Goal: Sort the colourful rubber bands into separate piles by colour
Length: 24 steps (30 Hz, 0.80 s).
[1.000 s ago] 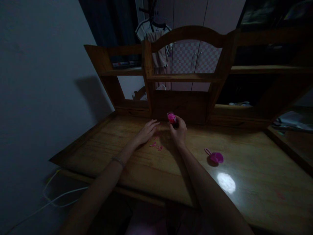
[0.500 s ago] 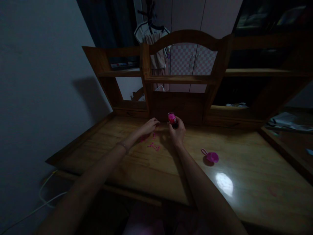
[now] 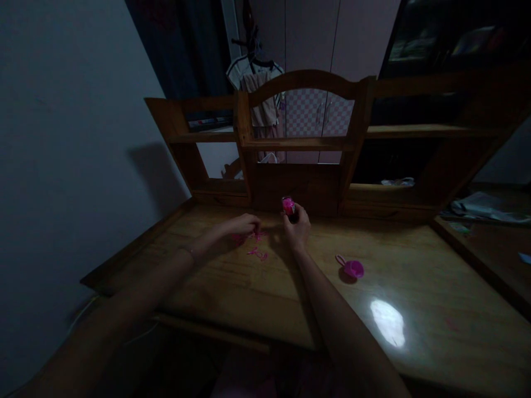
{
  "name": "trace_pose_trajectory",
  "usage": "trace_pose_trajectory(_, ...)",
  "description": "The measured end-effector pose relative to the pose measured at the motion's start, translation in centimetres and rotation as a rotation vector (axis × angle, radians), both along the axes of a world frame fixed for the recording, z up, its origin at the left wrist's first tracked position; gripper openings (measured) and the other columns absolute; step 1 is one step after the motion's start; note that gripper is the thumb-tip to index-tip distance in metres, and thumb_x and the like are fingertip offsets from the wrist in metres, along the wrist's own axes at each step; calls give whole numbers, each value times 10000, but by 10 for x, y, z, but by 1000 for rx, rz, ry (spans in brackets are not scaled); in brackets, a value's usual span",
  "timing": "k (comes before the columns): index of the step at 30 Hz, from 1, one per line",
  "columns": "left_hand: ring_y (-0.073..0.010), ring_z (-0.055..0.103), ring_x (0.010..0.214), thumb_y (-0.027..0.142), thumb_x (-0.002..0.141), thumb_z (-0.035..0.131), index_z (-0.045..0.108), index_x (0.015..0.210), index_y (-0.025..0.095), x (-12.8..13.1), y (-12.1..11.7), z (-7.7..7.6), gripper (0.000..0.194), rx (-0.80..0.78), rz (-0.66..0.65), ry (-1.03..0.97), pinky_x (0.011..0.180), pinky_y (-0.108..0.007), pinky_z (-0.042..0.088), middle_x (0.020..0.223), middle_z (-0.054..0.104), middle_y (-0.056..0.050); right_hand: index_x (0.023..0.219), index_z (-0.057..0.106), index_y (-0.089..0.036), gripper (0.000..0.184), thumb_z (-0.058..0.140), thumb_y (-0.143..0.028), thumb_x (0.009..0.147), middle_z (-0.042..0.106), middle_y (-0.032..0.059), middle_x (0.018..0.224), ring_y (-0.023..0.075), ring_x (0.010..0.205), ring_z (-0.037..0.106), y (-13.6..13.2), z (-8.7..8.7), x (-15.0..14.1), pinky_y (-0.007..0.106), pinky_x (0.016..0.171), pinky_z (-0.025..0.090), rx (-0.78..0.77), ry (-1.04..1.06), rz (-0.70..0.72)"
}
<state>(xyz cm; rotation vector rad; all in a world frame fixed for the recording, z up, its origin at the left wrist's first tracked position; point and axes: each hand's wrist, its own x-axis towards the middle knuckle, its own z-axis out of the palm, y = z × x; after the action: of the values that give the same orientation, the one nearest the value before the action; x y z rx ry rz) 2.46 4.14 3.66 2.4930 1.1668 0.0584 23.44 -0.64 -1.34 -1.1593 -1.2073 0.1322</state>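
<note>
Fingers (image 3: 256, 224) of the left hand (image 3: 244, 224) are curled inward beside thin, curly pink pieces (image 3: 258, 254) on the brown wooden desktop (image 3: 232, 293); any grip cannot be determined. The right hand (image 3: 298, 228), partly closed, grasps a small pink-and-dark container (image 3: 288, 205). Rightward rests a magenta cup with a loop (image 3: 354, 269).

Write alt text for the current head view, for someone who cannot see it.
A right hand holds a small, partly pink container; the left hand is at small pink pieces on a wooden desk. A pink cup-shaped object lies to the right; shelving stands behind.
</note>
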Motion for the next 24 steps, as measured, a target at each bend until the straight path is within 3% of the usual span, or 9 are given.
trace_pose_trajectory(5,-181,598,987,179,796,443,666,1049,156,-12,-17,16,339,129,72,8,877,-239,449,1073,646,-68,1190,583,-194,395,630,-313,817,633,88,1105,235,1022,562,0,-1,1,380,934,427,23,-9,14)
trace_pose_trajectory(9,-189,605,957,207,820,455,679,990,149,-12,-13,8,287,126,133,61,873,-246,451,1009,656,-80,1191,582,-195,392,626,-310,819,630,94,1119,237,1034,557,1,-2,2,389,947,421,31,-6,11)
trace_pose_trajectory(15,-165,624,824,135,767,415,679,983,162,-2,-15,-6,342,22,91,28,733,-228,481,942,682,-41,1196,582,-194,403,628,-319,815,628,94,1122,239,1043,555,2,-3,1,391,951,418,32,6,15)
trace_pose_trajectory(21,-209,576,992,196,814,462,635,1128,165,16,-28,2,360,42,8,-21,887,-292,448,1057,629,-77,1191,586,-191,395,616,-337,826,628,98,1120,239,1030,556,-1,0,0,400,945,416,20,10,25)
trace_pose_trajectory(24,-218,568,975,219,820,478,637,1106,144,23,-25,4,335,29,-25,-15,871,-302,450,1040,610,-96,1191,586,-187,388,610,-328,829,629,104,1116,240,1026,555,-2,1,0,401,940,417,18,6,26)
